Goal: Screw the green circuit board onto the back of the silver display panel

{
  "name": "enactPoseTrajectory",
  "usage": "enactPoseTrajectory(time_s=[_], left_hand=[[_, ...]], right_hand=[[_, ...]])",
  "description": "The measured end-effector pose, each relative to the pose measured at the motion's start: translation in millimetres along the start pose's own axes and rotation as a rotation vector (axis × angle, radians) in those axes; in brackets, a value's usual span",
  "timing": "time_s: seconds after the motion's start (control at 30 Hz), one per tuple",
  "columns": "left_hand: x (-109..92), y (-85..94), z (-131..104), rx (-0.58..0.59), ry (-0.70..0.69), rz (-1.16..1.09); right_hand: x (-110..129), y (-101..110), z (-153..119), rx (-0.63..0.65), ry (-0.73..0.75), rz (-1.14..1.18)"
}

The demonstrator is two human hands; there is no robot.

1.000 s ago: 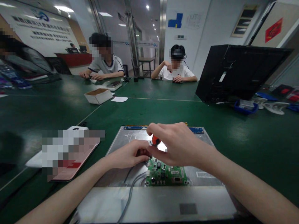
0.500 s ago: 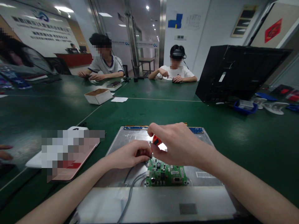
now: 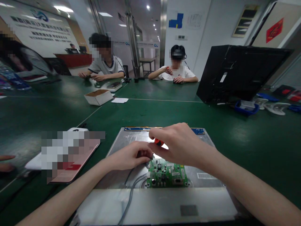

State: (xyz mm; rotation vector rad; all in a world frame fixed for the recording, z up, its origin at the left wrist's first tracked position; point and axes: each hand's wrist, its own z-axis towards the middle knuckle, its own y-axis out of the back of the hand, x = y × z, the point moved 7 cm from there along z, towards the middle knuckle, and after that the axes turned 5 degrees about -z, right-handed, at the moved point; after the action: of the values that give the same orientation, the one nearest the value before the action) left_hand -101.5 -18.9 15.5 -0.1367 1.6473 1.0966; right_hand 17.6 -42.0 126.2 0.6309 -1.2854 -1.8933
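Observation:
A metal display panel (image 3: 199, 204) lies on the green table, with a green circuit board (image 3: 168, 175) on its middle. My right hand (image 3: 176, 142) grips the red and black handle of a screwdriver (image 3: 158, 142) above the board's upper left corner. The fingers of my left hand (image 3: 136, 153) are pinched at that same corner; what they hold, if anything, is hidden. Grey cables (image 3: 131, 196) run from the board's left side down over the panel's front edge. A blue strip board (image 3: 198, 131) lines the panel's far edge.
Phones (image 3: 82, 157) lie to the left, near another person's hand (image 3: 7, 163). Farther back are an open white box (image 3: 98, 98), a black monitor (image 3: 237, 75) and a blue tray (image 3: 246, 108). Two people sit across the green table (image 3: 164, 113).
The fingers of my right hand have shifted around the red handle, now covering more of it. My left hand has stayed in place.

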Motion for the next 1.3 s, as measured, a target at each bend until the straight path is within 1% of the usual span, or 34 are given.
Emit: enactPoseTrajectory(time_s=[0.17, 0.37, 0.6, 0.87, 1.07, 1.2, 1.3], left_hand=[[6.1, -0.5, -0.5, -0.003, 0.016, 0.051], [5.0, -1.4, -0.8, 0.006, 0.016, 0.028], [4.1, 0.3, -0.1, 0.015, 0.032, 0.015], [0.2, -0.7, 0.1, 0.003, 0.026, 0.017], [1.1, 0.1, -0.2, -0.021, 0.007, 0.037], [2.4, -0.3, -0.1, -0.005, 0.004, 0.025], [2.3, -0.3, -0.3, -0.002, 0.010, 0.015]], right_hand=[[1.9, 0.8, -1.6, -0.010, 0.006, 0.053], [1.8, 0.5, -2.3, 0.000, 0.025, 0.095], [-0.6, -2.4, 0.4, 0.060, 0.001, 0.117], [0.0, -2.2, -0.6, 0.027, -0.018, 0.078], [3.5, -1.1, -1.0, 0.034, 0.023, 0.100], [3.6, 1.2, -1.1, -0.002, 0.039, 0.079], [2.2, -0.2, -0.9, -0.001, 0.036, 0.069]])
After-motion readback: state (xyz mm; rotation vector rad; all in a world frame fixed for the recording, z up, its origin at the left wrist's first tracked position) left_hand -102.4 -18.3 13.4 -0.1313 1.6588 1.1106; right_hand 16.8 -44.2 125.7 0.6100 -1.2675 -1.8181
